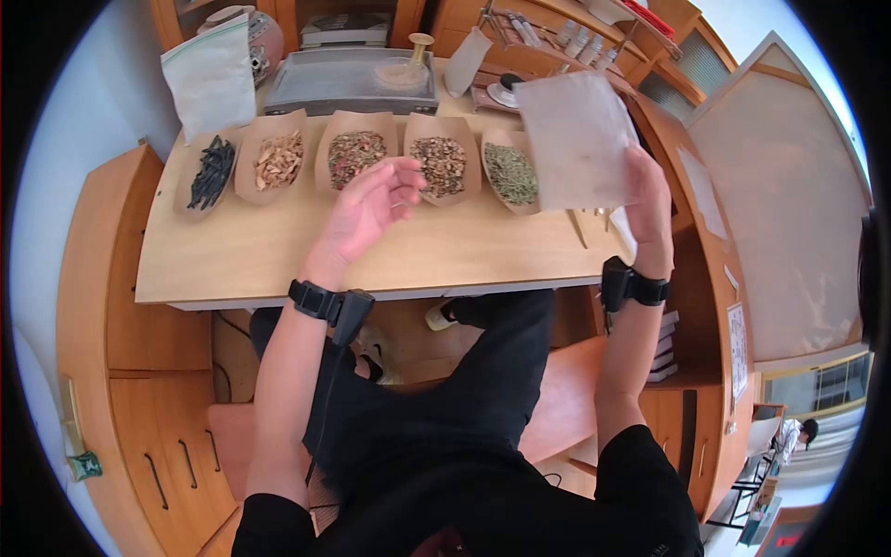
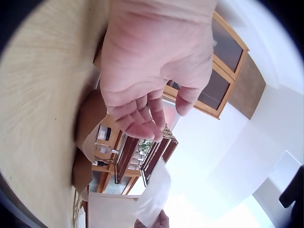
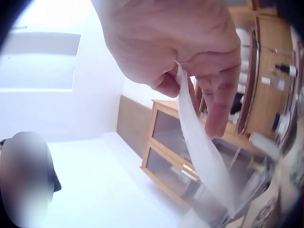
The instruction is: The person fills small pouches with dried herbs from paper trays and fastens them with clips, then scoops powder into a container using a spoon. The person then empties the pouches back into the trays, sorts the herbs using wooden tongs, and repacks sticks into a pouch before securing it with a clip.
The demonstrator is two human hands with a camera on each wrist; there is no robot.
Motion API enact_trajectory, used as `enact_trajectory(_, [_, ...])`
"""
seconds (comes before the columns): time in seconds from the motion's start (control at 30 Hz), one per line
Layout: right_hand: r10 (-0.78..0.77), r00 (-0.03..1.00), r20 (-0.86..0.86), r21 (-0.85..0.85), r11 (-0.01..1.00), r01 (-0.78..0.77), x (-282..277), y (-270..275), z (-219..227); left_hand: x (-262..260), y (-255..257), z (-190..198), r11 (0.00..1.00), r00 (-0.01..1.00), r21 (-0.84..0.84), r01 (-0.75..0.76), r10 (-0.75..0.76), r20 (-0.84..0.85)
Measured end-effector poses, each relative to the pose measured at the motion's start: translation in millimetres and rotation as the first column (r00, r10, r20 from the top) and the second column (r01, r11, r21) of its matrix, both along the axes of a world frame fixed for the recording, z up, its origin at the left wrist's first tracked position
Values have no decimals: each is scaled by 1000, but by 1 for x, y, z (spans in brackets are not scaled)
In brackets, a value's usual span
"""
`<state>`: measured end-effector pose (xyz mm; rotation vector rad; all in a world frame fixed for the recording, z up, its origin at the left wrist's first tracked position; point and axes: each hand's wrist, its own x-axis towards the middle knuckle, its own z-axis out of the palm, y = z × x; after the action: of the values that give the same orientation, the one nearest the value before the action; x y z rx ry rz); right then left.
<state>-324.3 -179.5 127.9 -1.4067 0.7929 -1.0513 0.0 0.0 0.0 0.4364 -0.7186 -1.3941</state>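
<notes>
My right hand (image 1: 649, 200) pinches the edge of a flat, thin white bag (image 1: 575, 139). In the right wrist view the bag (image 3: 202, 147) hangs edge-on from between thumb and fingers. It overlaps the right side of the paper tray of green dried herb (image 1: 511, 174) in the head view. My left hand (image 1: 371, 209) hovers over the table, palm up and fingers loosely bent, holding nothing. Nearest to it are paper trays of mixed reddish-green herb (image 1: 355, 156) and brown chopped herb (image 1: 439, 165). Farther left are trays of pale slices (image 1: 277, 160) and dark strips (image 1: 213, 174).
A white pouch (image 1: 212, 79) stands upright at the back left. Behind the trays is a grey box (image 1: 343, 84) with a glass dish and a gold-coloured piece on top. Thin tools (image 1: 579, 228) lie at the table's right. A rack of small bottles (image 1: 557, 42) stands at the back right.
</notes>
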Motion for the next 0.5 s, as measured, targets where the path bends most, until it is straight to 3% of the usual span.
enact_trajectory(0.17, [249, 968, 42, -6, 969, -249, 78, 45, -26, -5, 3, 8, 994, 994, -29, 101, -99, 45])
enact_trajectory(0.23, [264, 963, 45, 4, 964, -264, 99, 62, -29, -6, 2, 3, 989, 984, -65, 131, -137, -115])
enact_trajectory(0.33, [236, 971, 29, -5, 972, -236, 121, 70, -40, -5, 5, 8, 988, 976, -93, 125, -140, -169])
enact_trajectory(0.4, [84, 969, -233, -414, 893, -177, 129, 72, -48, -8, 7, 12, 997, 991, -34, 65, -69, -112])
enact_trajectory(0.43, [32, 967, -254, -516, 841, -164, 133, 78, -44, -9, 7, 13, 1000, 999, 19, 4, -3, -51])
enact_trajectory(0.47, [40, 966, -256, -514, 841, -171, 135, 81, -41, -9, 6, 12, 1000, 999, 21, -3, 4, -53])
enact_trajectory(0.5, [-60, 977, -207, -645, 759, -90, 138, 85, -40, -9, 4, 9, 1000, 998, 2, -4, 4, -65])
